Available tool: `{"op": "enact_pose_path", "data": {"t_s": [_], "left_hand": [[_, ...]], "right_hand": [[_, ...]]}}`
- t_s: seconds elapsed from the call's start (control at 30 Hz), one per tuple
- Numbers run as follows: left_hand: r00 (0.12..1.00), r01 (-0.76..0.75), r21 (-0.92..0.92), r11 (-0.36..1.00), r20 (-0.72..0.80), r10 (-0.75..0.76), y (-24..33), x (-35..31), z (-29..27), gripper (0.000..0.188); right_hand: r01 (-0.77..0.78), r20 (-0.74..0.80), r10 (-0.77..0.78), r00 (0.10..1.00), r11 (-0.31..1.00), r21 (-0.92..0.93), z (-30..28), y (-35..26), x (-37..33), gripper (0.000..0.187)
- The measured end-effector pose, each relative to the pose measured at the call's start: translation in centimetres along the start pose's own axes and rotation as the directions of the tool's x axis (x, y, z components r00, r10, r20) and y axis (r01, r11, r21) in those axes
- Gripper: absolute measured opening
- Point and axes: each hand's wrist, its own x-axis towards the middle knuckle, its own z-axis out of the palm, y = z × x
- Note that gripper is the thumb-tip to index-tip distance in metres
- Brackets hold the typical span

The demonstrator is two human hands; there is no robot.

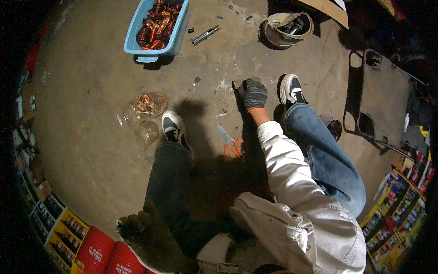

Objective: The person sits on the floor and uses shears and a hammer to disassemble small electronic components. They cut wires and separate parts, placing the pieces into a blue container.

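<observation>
My right hand [253, 94], in a dark grey knit glove with an orange cuff, reaches down to the concrete floor between my shoes. Its fingers are closed over a short, brownish block-like piece [238, 84], whose exact kind is mostly hidden by the glove. My left hand [139, 223], gloved and deep in shadow, is beside my left thigh at the lower left. Its fingers look curled; anything inside them is too dark to make out. Scissors with orange handles [233, 147] lie on the floor between my legs, with a small pale strip [221, 115] above them.
A blue tub [135, 33] of copper-coloured scrap stands far left, near a metal rod-like part [205, 35]. Clear plastic containers [148, 132] sit by my left shoe. Far right are a bucket [278, 40] with metal parts and a grey panel [385, 96]. Red drums [96, 251] stand lower left.
</observation>
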Motion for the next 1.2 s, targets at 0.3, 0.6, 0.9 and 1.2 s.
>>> {"op": "enact_pose_path", "data": {"t_s": [0.3, 0.6, 0.9, 1.2], "left_hand": [[0.913, -0.253, 0.706, -0.661, 0.4, 0.079, 0.0, -1.5, -1.0, 0.04], [0.882, -0.184, 0.49, -0.852, 0.465, 0.077, 1.1, -1.9, -1.3, 0.038], [0.849, -0.137, 0.285, -0.949, 0.527, 0.036, -1.7, -2.2, -0.6, 0.028], [0.8, -0.364, 0.651, -0.666, 0.585, 0.134, -8.2, -3.7, 1.8, 0.026]], "right_hand": [[0.049, 0.099, -0.043, 0.994, 0.997, -0.058, -1.7, -0.9, 0.2, 0.022], [-0.052, 0.028, 0.053, 0.998, 0.998, -0.038, -1.9, -0.7, 0.3, 0.022], [-0.069, 0.026, 0.066, 0.997, 0.992, 0.108, -4.1, 1.4, 0.3, 0.023], [-0.273, 0.099, -0.35, 0.932, -0.495, 0.825, -19.7, -8.7, -10.2, 0.026]]}}
